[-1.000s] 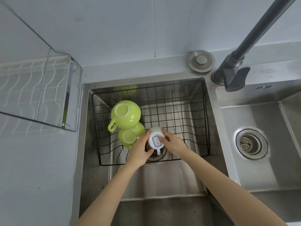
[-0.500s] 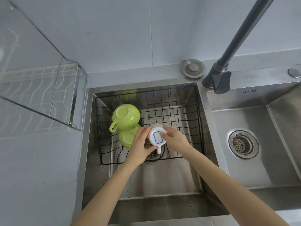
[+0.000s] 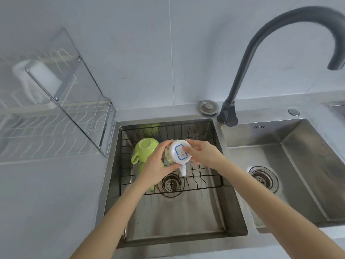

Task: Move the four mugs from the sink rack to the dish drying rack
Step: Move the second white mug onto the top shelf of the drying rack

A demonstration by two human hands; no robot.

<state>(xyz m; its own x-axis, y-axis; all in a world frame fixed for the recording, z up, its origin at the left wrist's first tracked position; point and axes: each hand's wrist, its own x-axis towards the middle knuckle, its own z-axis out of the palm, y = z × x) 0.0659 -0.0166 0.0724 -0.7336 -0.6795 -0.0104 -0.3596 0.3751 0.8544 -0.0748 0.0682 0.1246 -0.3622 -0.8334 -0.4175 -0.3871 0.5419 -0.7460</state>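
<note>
A white mug (image 3: 180,151) with a blue mark on its base is held upside down above the black wire sink rack (image 3: 205,176), its handle pointing toward me. My left hand (image 3: 155,166) grips its left side and my right hand (image 3: 202,153) its right side. A green mug (image 3: 144,149) lies upside down in the rack's left part. A second green mug (image 3: 141,168) is mostly hidden under my left hand. On the dish drying rack (image 3: 46,128) at the left stands another white mug (image 3: 37,77), seen through a clear panel.
A black curved faucet (image 3: 248,53) rises behind the divider between the two steel basins. The right basin (image 3: 298,174) has a drain strainer. A clear plastic panel (image 3: 78,86) fronts the drying rack. A round metal cap (image 3: 208,107) sits on the ledge behind the sink.
Both hands have lifted the white mug up out of the sink rack. The view has tilted upward, showing the faucet's arc and more of the drying rack.
</note>
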